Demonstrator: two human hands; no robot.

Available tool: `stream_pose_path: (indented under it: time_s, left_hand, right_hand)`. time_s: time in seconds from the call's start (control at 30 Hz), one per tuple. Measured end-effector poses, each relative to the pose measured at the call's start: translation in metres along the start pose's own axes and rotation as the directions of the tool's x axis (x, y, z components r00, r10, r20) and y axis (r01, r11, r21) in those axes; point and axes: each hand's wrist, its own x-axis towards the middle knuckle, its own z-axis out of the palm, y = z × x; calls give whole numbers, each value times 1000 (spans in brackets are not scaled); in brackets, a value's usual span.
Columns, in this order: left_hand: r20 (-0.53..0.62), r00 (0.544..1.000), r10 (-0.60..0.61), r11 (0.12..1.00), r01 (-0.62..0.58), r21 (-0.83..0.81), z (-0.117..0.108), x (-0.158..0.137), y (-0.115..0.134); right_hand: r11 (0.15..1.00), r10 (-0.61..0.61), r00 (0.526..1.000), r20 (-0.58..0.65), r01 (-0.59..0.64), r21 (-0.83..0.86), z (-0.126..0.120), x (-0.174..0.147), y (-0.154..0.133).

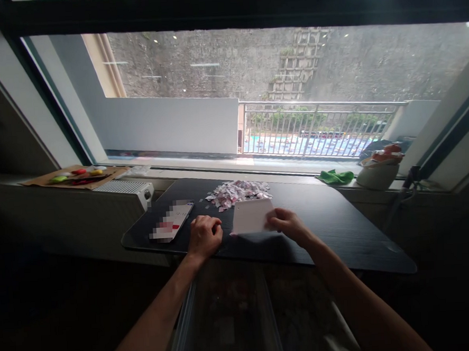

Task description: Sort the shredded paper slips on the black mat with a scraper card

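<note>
My right hand (pixel 285 220) pinches the right side of a flat white card (pixel 250 217), tilted up from the black table near its front edge. Just behind the card lies a heap of small torn paper scraps (pixel 235 191), mostly white with some pinkish bits. My left hand (pixel 206 234) rests at the table's front edge with its fingers curled in; whatever may be inside is hidden. To the left of that hand lies a phone-like flat object (pixel 178 217), partly blurred out by pixelation.
The black table (pixel 320 218) stands against a window sill. A green cloth (pixel 335 177) and a pale container (pixel 377 174) sit on the sill at right. At left are a cardboard sheet (pixel 36 179) with colourful items and a white radiator (pixel 126 190). Clear drawers (pixel 226 303) stand below the table.
</note>
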Motion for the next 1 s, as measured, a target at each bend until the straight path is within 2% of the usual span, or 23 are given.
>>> stream_pose_path:
  time_s: [0.1,0.2,0.4,0.6,0.9,1.0]
  left_hand:
    - [-3,1000,-8,1000,8,-6,0,0,1]
    - [-3,1000,-19,1000,19,-2,0,-1,2]
    - [4,999,-35,999,35,-6,-2,0,3]
    - [23,998,-55,998,55,-9,-3,1,4]
    - [51,996,-72,997,72,8,-5,2,5]
    - [54,996,-75,997,75,11,-5,2,5]
  right_hand:
    - [999,-26,999,-40,25,-22,-9,-4,-1]
    - [1000,12,997,-75,-13,-21,-12,-4,0]
    - [994,91,995,43,-93,57,-9,-13,1]
    - [991,117,992,-36,-114,72,-14,-20,7]
    - [980,175,981,78,-182,81,0,-26,4]
    - [979,159,979,124,-173,109,0,-28,5]
